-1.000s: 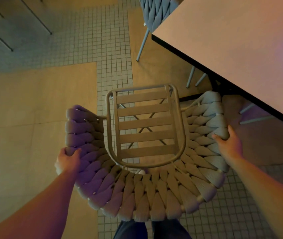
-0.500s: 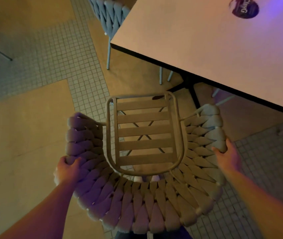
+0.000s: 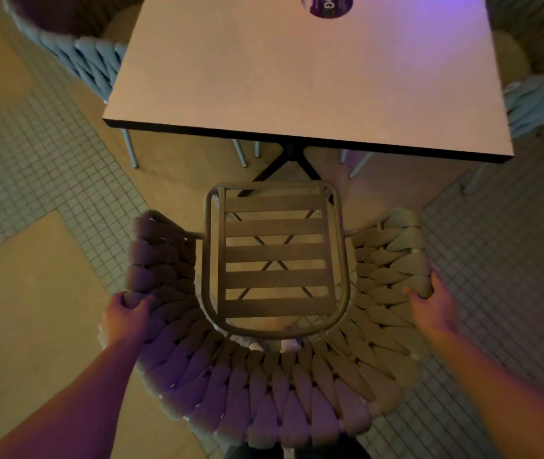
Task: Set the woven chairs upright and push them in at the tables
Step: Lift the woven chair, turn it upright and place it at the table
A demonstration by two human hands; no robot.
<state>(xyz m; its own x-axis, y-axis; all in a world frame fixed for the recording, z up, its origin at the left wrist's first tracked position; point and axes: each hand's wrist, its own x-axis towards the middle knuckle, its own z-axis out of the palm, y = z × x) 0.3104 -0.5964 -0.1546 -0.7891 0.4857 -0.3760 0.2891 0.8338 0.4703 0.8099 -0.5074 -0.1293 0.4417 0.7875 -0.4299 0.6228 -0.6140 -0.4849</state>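
The woven chair (image 3: 274, 326) stands upright on the floor (image 3: 32, 309), facing the near edge of the square table (image 3: 297, 77), its slatted seat (image 3: 275, 253) pointing toward the table's dark central base (image 3: 292, 164). The seat's front rim lies just short of the table's black near edge, with a strip of bare floor between them. The left hand (image 3: 125, 314) grips the left side of the curved woven back, fingers (image 3: 128, 301) wrapped over the braided rim; the right hand (image 3: 431, 301) grips the right side likewise, its fingers (image 3: 413, 293) closed on the top of the weave. Another woven chair (image 3: 78, 58) sits at the table's far-left side and a third (image 3: 535, 101) at its right, each tucked close, their thin legs showing under the table edge. Open tiled floor lies on both sides of the held chair.
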